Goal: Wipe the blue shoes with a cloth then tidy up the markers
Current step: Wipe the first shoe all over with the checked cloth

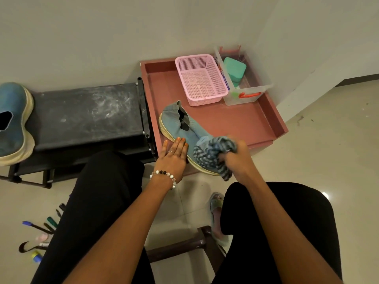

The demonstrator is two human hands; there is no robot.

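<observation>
I see the blue shoe [180,130] lying diagonally in the pink tray [246,121], toe overhanging the near edge, heel toward the basket [202,78]; bare tray lies right of it. My left hand [174,156] presses flat on its side, fingers straight; my right hand [239,158] grips the bunched cloth [213,152], seemingly on the toe.

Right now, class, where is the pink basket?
In the head view, the empty pink basket sits at the back of the reddish tray, right of centre, beside the clear plastic box and beyond the blue shoe.

Probably a home's entry corner: plain walls meet a glossy tiled floor [328,160], with a low black shoe rack [86,113] beside a pink tray table [235,119].
</observation>
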